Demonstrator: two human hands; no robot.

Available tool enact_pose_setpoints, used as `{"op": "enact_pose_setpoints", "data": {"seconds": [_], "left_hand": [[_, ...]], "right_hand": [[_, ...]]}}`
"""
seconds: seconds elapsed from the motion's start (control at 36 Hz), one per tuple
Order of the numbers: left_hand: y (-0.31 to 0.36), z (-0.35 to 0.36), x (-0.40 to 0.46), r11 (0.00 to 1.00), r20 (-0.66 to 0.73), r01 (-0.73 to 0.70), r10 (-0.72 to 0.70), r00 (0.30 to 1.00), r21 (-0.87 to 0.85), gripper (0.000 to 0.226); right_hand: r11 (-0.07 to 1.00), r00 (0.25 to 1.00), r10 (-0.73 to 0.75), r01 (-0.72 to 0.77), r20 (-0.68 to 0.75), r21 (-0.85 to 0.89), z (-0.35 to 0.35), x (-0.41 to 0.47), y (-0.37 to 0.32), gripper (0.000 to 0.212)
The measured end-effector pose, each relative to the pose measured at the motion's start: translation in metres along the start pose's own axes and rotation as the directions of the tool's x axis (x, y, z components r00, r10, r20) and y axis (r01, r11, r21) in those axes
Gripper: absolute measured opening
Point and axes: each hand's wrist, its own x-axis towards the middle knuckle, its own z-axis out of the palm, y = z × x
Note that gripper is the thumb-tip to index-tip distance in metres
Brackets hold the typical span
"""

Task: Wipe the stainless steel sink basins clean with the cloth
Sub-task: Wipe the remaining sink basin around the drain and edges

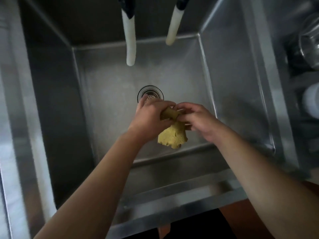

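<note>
The steel sink basin [107,80] is filling most of the frame. At its centre, the left hand [149,120] and right hand [198,120] are both closing their fingers around a twisted yellow cloth [172,137] (its loose end is hanging below them), just under the drain strainer [150,93].

A yellow cloth [173,133] is being gripped by the left hand [151,116] and right hand [198,119] above the steel sink basin [233,87], near the drain [151,94], under two white spouts [130,40].
</note>
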Motion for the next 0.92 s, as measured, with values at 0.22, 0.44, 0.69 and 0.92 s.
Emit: {"op": "enact_pose_setpoints", "data": {"seconds": [0.22, 0.44, 0.69, 0.92], "left_hand": [[0.038, 0.002, 0.026, 0.878, 0.035, 0.367, -0.375, 0.927, -0.307, 0.02], [0.077, 0.017, 0.033, 0.804, 0.041, 0.439, -0.463, 0.885, -0.402, 0.039], [0.116, 0.033, 0.082, 0.931, 0.067, 0.355, -0.351, 0.934, -0.079, 0.024], [0.095, 0.042, 0.108, 0.75, 0.155, 0.5, -0.485, 0.861, -0.433, 0.019]], "right_hand": [[0.991, 0.99, -0.027, 0.045, 0.14, -0.123, -0.057, 0.002, 0.016, 0.043], [0.69, 0.95, -0.219, 0.312, 0.222, -0.653, -0.123, 0.002, -0.011, 0.012], [0.349, 0.921, -0.204, 0.384, 0.331, -0.855, -0.158, 0.013, -0.08, 0.015], [0.459, 0.883, -0.407, 0.418, 0.233, -0.784, -0.158, 0.039, -0.09, 0.032]]}}
